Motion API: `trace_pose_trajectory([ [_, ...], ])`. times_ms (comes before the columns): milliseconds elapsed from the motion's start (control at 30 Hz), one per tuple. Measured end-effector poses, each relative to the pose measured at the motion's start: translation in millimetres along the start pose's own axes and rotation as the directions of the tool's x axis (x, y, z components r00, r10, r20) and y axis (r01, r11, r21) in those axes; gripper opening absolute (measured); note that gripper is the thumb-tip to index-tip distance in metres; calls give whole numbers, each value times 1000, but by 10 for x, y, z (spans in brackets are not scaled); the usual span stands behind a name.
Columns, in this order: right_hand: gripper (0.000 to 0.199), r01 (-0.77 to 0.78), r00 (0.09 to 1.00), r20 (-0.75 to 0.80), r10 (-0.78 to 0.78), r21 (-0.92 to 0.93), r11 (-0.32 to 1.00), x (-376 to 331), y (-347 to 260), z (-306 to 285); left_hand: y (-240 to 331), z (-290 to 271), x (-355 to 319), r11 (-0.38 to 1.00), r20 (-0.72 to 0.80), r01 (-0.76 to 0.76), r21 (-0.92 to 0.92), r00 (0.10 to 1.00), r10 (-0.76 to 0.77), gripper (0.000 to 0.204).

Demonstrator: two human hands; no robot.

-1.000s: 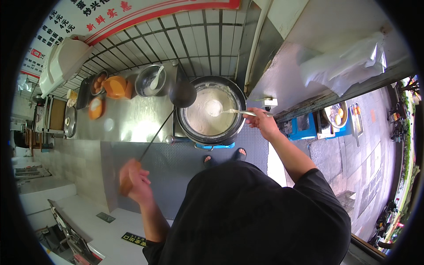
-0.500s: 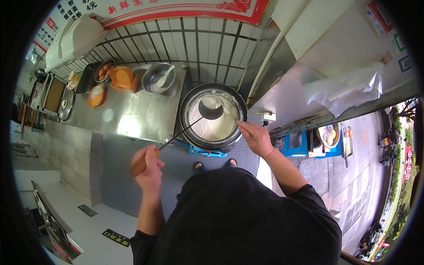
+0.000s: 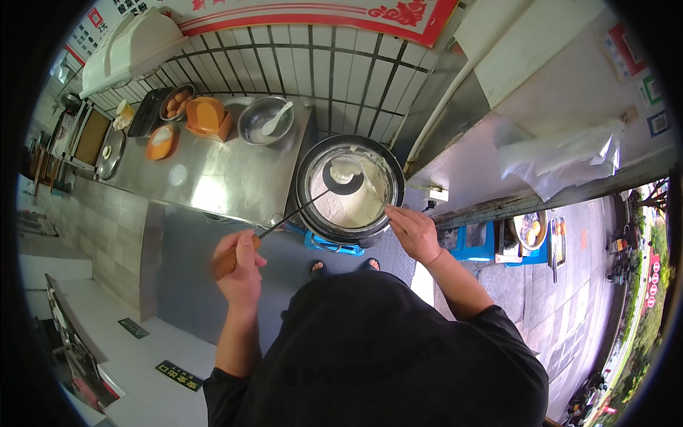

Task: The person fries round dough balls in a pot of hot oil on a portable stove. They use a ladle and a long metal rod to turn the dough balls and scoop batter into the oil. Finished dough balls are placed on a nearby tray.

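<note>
My left hand [image 3: 240, 269] is closed around the brown wooden handle [image 3: 225, 264] of a long, thin-shafted ladle. Its round, dark, shallow head [image 3: 346, 188] hangs over a wide black pot, with a lump of pale batter [image 3: 344, 171] on it. White, thick batter [image 3: 350, 209] fills the pot and smears its inner wall. On the right, by the pot's black rim [image 3: 399, 186], my right hand [image 3: 415, 233] has its fingers pressed together, tips pointing at the batter. Whatever those fingers may hold is too small to make out.
Left of the pot, a steel counter [image 3: 242, 176] bears a metal bowl [image 3: 248, 128] with a white spoon [image 3: 276, 119], orange containers [image 3: 206, 116], a bowl of eggs [image 3: 178, 104] and a round lid [image 3: 110, 155]. A blue stand [image 3: 334, 247] is under the pot. Clear plastic [image 3: 565, 160] hangs at right.
The whole view has shifted slightly. The ladle head has tilted, and the pale batter lump now shows nearer its middle. My right hand has turned slightly, its fingers flatter beside the rim.
</note>
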State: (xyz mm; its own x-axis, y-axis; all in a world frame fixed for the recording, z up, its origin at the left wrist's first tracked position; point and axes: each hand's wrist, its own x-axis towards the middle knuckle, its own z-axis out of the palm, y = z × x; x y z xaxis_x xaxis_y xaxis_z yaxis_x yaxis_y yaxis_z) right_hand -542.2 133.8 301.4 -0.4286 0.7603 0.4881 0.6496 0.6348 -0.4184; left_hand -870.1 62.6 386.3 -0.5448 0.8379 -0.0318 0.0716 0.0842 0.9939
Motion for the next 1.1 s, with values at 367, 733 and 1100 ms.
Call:
trace_pose_trajectory([
  [367, 26, -35, 998, -55, 38, 38, 999, 60, -9, 19, -16, -37, -2, 1000, 16, -14, 17, 1000, 14, 20],
  [733, 20, -231, 968, -58, 244, 174, 957, 69, -39, 16, -85, -31, 29, 999, 26, -28, 20, 999, 27, 21],
  [1100, 32, -498, 747, 40, 663, 694, 520, -14, -72, 29, -209, -132, 67, 999, 75, 40, -11, 996, -39, 20],
])
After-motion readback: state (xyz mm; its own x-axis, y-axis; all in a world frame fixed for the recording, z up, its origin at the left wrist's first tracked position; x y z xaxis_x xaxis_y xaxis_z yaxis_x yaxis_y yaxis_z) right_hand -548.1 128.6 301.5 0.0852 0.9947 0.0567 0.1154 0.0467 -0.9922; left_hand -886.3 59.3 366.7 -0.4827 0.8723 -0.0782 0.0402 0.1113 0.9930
